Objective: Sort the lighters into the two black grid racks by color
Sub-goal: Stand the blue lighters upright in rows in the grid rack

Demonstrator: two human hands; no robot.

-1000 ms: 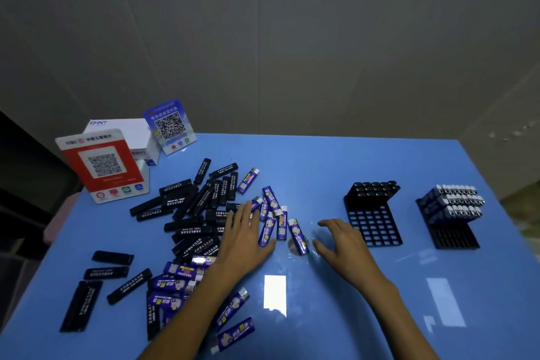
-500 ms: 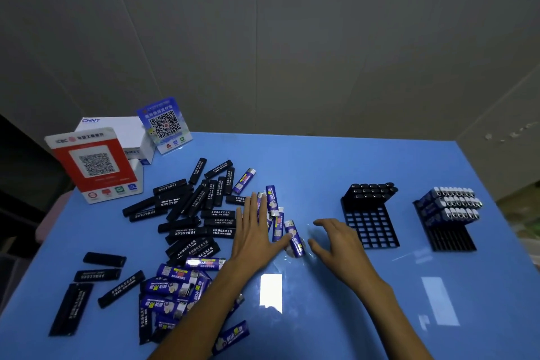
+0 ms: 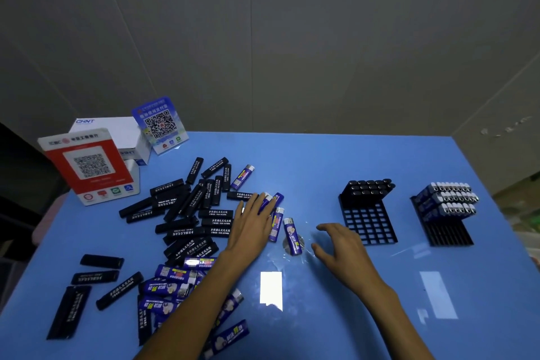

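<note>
Hands over the loose lighters – neither holds one.
I see my left hand [image 3: 252,221] flat on purple lighters [image 3: 276,223]; my right hand [image 3: 340,245] hovers, fingers relaxed, beside the near rack [image 3: 368,221]; the far rack [image 3: 447,213] carries purple ones.

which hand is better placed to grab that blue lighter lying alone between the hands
Right. The right hand hovers open just beside the lone blue lighter, on the racks' side. The left hand lies flat on other blue lighters.

Left hand [image 3: 252,223] lies flat, fingers [image 3: 264,199] straight; right hand [image 3: 340,245] hovers, fingers loosely spread.
</note>
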